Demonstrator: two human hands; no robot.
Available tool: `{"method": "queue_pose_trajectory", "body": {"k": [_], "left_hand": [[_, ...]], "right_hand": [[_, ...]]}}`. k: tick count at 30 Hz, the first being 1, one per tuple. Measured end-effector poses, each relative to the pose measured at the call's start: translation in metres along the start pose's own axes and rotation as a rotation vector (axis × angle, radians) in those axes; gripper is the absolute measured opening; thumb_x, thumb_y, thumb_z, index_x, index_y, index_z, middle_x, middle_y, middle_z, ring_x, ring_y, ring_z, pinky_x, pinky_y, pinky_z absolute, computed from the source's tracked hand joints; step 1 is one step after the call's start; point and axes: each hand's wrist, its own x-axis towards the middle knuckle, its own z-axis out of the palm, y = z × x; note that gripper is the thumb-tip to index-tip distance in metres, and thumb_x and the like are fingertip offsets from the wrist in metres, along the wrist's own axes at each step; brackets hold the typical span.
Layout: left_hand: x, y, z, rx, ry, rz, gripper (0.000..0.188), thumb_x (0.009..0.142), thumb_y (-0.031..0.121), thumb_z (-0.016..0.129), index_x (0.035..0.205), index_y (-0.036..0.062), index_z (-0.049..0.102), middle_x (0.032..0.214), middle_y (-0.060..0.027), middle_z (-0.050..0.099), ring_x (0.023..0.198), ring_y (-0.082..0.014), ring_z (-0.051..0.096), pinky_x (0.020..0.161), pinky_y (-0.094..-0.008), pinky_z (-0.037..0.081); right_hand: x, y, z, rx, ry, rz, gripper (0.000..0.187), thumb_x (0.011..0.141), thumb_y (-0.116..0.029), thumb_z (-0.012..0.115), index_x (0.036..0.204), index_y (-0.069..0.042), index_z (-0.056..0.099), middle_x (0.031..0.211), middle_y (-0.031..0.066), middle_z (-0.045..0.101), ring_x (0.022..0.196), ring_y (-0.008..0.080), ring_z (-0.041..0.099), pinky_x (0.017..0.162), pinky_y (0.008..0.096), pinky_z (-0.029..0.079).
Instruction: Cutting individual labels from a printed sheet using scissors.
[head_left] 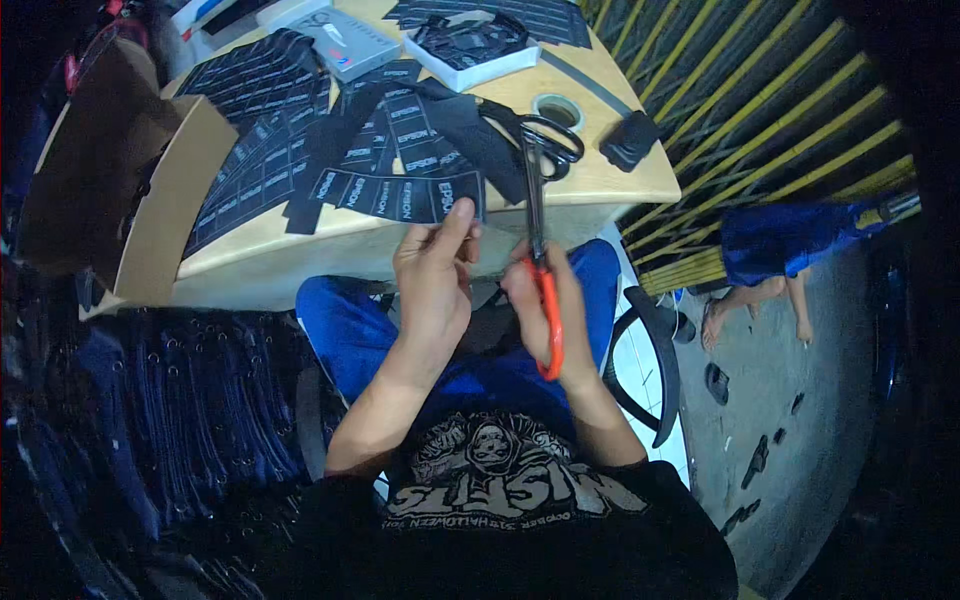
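My left hand (437, 265) pinches the right end of a black strip of printed labels (385, 197) between thumb and fingers, just off the table's near edge. The strip runs leftward over the table. In my right hand (560, 315) is a pair of scissors (537, 215) with red-orange handles, its blades pointing away from me and looking closed together. The blades stand a little right of the strip's end. More black printed label strips (260, 165) lie spread across the table. A second pair of scissors (548, 148) with black handles rests beyond the blades.
On the wooden table (600, 190) are a tape roll (557, 112), a black pouch-like item (629, 140), a white tray (475, 70) of black pieces and a grey box (345, 45). An open cardboard box (175, 190) stands left. Dark straps (210, 400) hang below; another person's legs (745, 300) show right.
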Motion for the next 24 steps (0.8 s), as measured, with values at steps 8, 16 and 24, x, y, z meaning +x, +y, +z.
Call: {"method": "queue_pose_trajectory", "body": {"k": [8, 16, 24], "left_hand": [[-0.002, -0.001, 0.027, 0.058, -0.056, 0.208, 0.011, 0.084, 0.009, 0.065, 0.092, 0.0041, 0.060, 0.074, -0.0016, 0.060, 0.065, -0.0072, 0.052, 0.058, -0.0208, 0.038], [-0.017, 0.008, 0.043, 0.106, -0.069, 0.407, 0.013, 0.084, 0.006, 0.064, 0.096, 0.0022, 0.061, 0.084, -0.0010, 0.063, 0.073, -0.0054, 0.055, 0.067, -0.0210, 0.043], [-0.027, 0.013, 0.050, 0.087, -0.076, 0.478, 0.019, 0.082, 0.000, 0.065, 0.100, 0.0011, 0.060, 0.093, -0.0027, 0.062, 0.082, -0.0067, 0.056, 0.075, -0.0219, 0.044]], "right_hand": [[-0.028, -0.002, 0.000, -0.028, -0.115, 0.028, 0.036, 0.081, -0.014, 0.063, 0.107, 0.000, 0.043, 0.069, 0.0097, 0.054, 0.057, 0.0186, 0.055, 0.055, 0.0298, 0.045], [-0.020, -0.024, -0.004, -0.014, -0.207, -0.038, 0.049, 0.083, -0.024, 0.062, 0.116, 0.003, 0.038, 0.070, 0.0114, 0.056, 0.057, 0.0201, 0.056, 0.055, 0.0308, 0.045], [-0.017, -0.036, -0.011, 0.020, -0.271, -0.094, 0.053, 0.082, -0.025, 0.065, 0.117, 0.004, 0.037, 0.076, 0.0152, 0.057, 0.065, 0.0244, 0.060, 0.061, 0.0326, 0.046]]}}
